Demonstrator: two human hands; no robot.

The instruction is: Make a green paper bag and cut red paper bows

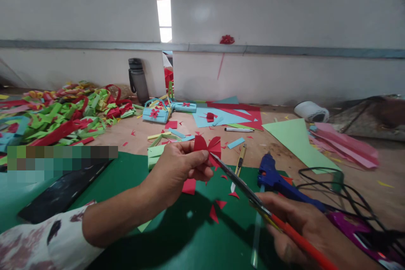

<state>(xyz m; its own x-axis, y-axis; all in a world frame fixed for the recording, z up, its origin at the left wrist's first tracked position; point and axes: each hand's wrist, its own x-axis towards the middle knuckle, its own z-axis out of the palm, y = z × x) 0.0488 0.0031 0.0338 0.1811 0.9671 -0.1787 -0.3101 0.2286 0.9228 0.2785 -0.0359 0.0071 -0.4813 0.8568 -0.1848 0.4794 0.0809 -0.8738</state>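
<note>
Between the thumb and fingers of my left hand (180,164) is a red paper flower (215,145) with some petals cut round. My right hand (297,223) grips scissors (243,187) with orange-red handles, and their tips touch the lower right edge of the flower. Whether the blades are parted is hard to tell. Below lies a green cutting mat (177,236) with red paper scraps (214,214) on it. A utility knife (239,164) lies just behind the scissors. A blue glue gun (272,175) rests near my right hand, and a clear glue stick (255,240) lies beside it.
Colourful paper strips (72,114) are heaped at the left. Small blue paper bags (155,114) stand near a dark bottle (138,80). Black cables (344,196) loop at the right, by green paper (297,139) and pink paper (344,143). A white partition (268,12) closes off the back.
</note>
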